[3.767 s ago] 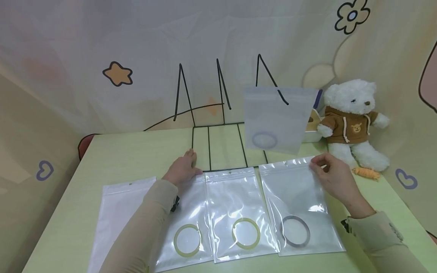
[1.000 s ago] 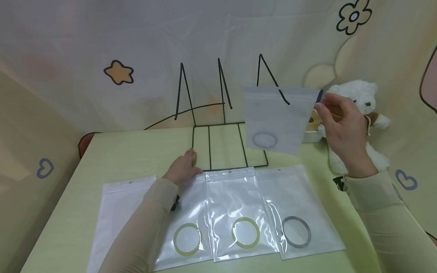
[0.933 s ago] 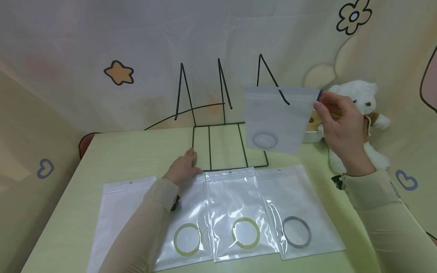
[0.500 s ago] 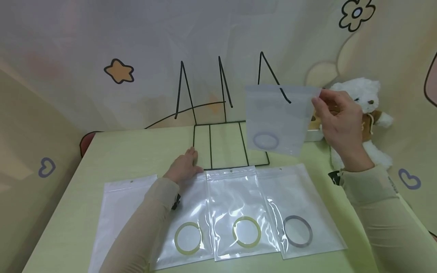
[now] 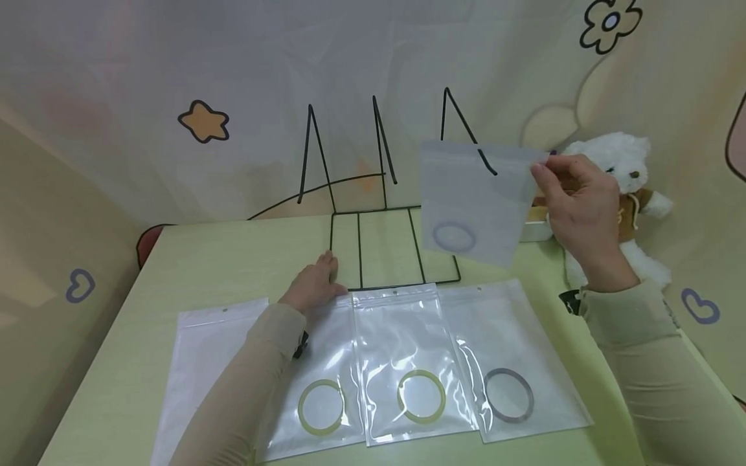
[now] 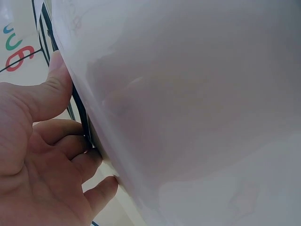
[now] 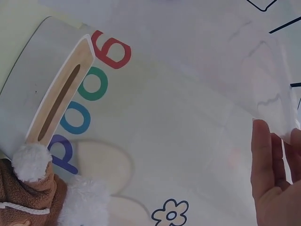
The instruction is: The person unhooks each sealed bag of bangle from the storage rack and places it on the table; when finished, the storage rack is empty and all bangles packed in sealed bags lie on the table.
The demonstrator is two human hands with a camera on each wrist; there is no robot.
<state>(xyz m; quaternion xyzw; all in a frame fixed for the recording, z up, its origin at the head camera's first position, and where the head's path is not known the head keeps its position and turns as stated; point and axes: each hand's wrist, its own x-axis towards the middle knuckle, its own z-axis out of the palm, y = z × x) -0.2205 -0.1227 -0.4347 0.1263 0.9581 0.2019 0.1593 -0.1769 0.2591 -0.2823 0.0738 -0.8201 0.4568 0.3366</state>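
My right hand (image 5: 585, 207) pinches the upper right corner of a translucent zip bag (image 5: 479, 194), which hangs from the right hook of a black wire rack (image 5: 359, 252). A ring shows through the bag's lower part. In the right wrist view, the thumb and fingers of that hand (image 7: 273, 183) meet at the bag's edge. My left hand (image 5: 311, 285) grips the rack's front left corner; in the left wrist view its thumb and fingers (image 6: 51, 141) lie about the dark wire, beside a shiny bag surface. The rack's other two hooks carry nothing.
Several zip bags lie along the front: one with a grey ring (image 5: 513, 336), two with yellow-green rings (image 5: 396, 343), and a plain white one (image 5: 204, 349) partly under the left sleeve. A white teddy bear (image 5: 612, 155) and a box (image 5: 535, 232) stand behind the right hand.
My right hand has let go of the flat right-hand bag, risen to the hanging bag and taken its corner. The flat bag's top has settled leftward. My left hand has stayed.
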